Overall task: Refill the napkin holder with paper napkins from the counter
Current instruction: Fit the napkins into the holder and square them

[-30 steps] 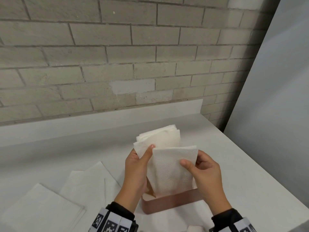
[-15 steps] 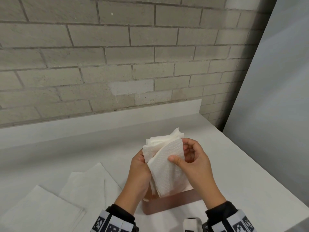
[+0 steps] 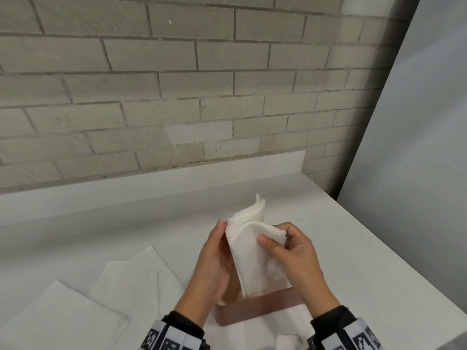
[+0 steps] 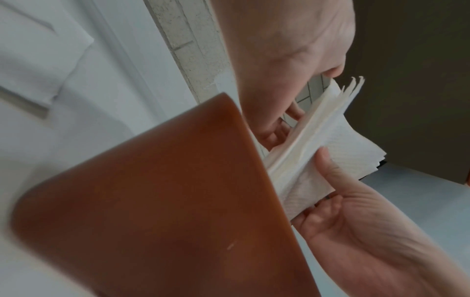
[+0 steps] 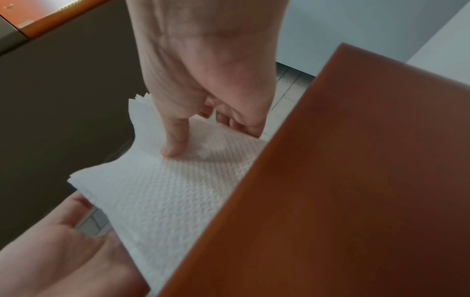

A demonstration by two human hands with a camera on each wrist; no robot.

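A brown napkin holder (image 3: pixel 255 310) stands on the white counter (image 3: pixel 126 223) near its front edge. A stack of white paper napkins (image 3: pixel 255 261) stands in the holder, leaning and fanned at the top. My left hand (image 3: pixel 214 263) cups the stack's left side, fingers curled behind it. My right hand (image 3: pixel 295 253) pinches the stack's upper right corner, thumb (image 3: pixel 264 241) on the front sheet. The left wrist view shows the holder's wall (image 4: pixel 165 201) and the fanned napkins (image 4: pixel 318 144). In the right wrist view my thumb (image 5: pixel 175 142) presses the embossed napkin (image 5: pixel 165 193) beside the holder (image 5: pixel 356 180).
Loose white napkins lie flat on the counter to the left, one pile (image 3: pixel 60 319) at the front and more sheets (image 3: pixel 136 276) beside the holder. A brick wall (image 3: pixel 177 97) backs the counter. A pale panel (image 3: pixel 417 173) stands past the counter's right edge.
My right hand pressed the front napkin against the stack and slid up to its top right corner. The stack narrowed and turned. My left thumb left the front sheet.
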